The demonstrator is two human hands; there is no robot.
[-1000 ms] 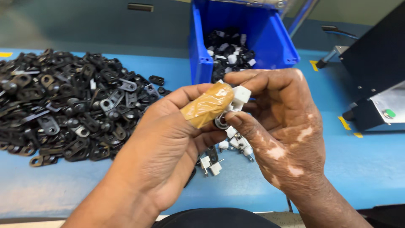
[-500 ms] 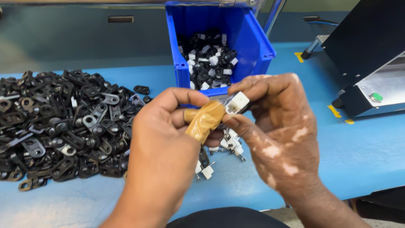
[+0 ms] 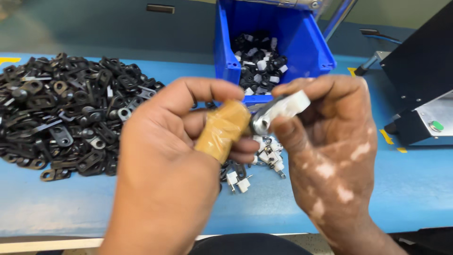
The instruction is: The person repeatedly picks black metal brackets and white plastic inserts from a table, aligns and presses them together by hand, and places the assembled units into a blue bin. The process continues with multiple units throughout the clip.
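Observation:
My left hand is raised above the blue table, its thumb wrapped in tan tape. It pinches one end of a small metal and white plastic part. My right hand grips the white end of the same part between thumb and fingers. Below my hands lies a small cluster of similar white and metal parts on the table.
A big heap of black flat metal clips covers the left of the blue table. A blue plastic bin with black and white parts stands behind my hands. A black machine with a green button sits at the right.
Both hands have lifted the part a little higher and closer to the camera. The view has shifted slightly right; the grip on the part stays the same.

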